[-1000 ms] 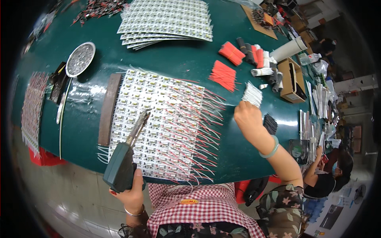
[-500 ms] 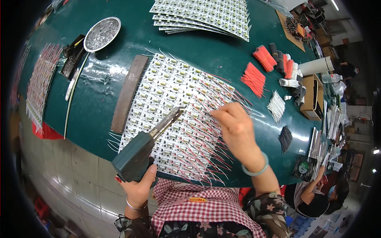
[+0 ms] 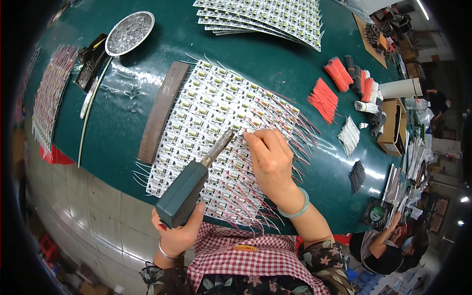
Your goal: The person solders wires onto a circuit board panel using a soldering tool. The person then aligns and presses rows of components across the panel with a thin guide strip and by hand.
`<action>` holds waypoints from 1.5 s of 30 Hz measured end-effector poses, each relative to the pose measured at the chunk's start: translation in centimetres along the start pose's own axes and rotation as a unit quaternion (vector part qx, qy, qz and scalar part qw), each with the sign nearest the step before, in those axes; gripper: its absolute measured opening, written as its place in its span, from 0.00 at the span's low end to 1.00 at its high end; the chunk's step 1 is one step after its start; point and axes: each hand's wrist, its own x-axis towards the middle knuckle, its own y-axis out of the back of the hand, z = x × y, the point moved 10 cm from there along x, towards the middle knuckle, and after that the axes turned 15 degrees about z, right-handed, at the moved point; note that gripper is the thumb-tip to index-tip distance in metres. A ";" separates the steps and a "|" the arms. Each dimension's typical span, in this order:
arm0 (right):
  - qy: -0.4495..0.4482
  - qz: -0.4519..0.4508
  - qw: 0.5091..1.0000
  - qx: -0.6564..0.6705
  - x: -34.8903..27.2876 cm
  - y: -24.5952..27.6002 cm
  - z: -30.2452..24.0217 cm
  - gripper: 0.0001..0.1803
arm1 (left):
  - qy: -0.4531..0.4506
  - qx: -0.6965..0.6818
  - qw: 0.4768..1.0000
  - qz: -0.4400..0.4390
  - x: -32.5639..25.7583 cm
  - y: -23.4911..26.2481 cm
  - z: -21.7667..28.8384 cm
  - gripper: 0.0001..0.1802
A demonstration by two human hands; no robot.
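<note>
At a green desk (image 3: 275,73), the left hand (image 3: 178,235) grips a dark green soldering gun (image 3: 189,187) at 6 o'clock, its metal tip angled toward 1 o'clock over a white panel of small circuit boards (image 3: 206,113) at centre. The right hand (image 3: 269,158) pinches a thin wire at the tip, fingers drawn together. Red wire bundles (image 3: 324,98) lie at 2 o'clock; a round metal dish (image 3: 129,32) sits at 11 o'clock.

Dark green soldering gun (image 3: 184,192) over a white circuit-board panel (image 3: 211,118) bristling with red and white wires, glossy teal desk (image 3: 275,69), red-and-white checked apron (image 3: 246,260), pale jade bangle (image 3: 295,209).
</note>
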 end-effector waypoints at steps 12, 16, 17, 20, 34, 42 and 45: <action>0.011 -0.011 1.000 -0.002 0.1 -0.3 -0.1 0.18 | -0.182 0.057 0.981 -0.030 0.6 -2.1 4.5 0.11; 0.015 -0.009 1.000 -0.003 0.2 -0.3 -0.3 0.18 | -0.169 0.066 0.981 -0.068 0.6 -2.8 4.3 0.09; 0.018 -0.012 1.000 -0.007 0.2 -0.4 -0.4 0.18 | -0.167 0.071 0.981 -0.074 0.6 -2.9 4.3 0.09; 0.025 -0.015 0.999 -0.018 0.1 -0.4 -0.4 0.17 | -0.185 0.091 0.975 -0.080 0.8 -3.2 4.7 0.08; 0.041 -0.014 0.998 -0.033 0.3 -0.5 -0.7 0.15 | -0.182 0.103 0.974 -0.082 0.5 -2.9 6.0 0.09; 0.036 -0.017 0.999 -0.030 0.2 -0.5 -0.8 0.15 | -0.167 0.037 0.985 0.001 0.3 -0.4 5.1 0.12; 0.027 -0.018 0.999 -0.028 0.1 -0.4 -0.5 0.15 | -0.205 0.069 0.976 -0.005 0.0 -0.4 5.4 0.13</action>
